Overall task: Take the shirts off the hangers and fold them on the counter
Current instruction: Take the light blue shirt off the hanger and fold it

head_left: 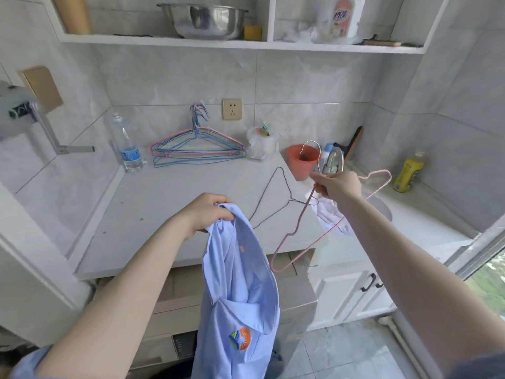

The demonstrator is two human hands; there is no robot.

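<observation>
My left hand [211,213] grips a light blue shirt [240,291] by its top, and the shirt hangs down in front of the counter [153,214] edge, off any hanger. An orange and green logo shows low on it. My right hand [337,186] holds a bare pink wire hanger [297,228] by its neck, the hook pointing up, above the counter's right part. A dark wire hanger [276,198] lies flat on the counter between my hands. A white cloth [329,216] lies under my right wrist.
A pile of pink and blue wire hangers [196,149] leans on the back wall. A water bottle [128,149] stands at the back left. An orange cup [303,161], a white bag [261,143], a yellow bottle [408,172] and a tap crowd the back right. Drawers sit below the counter.
</observation>
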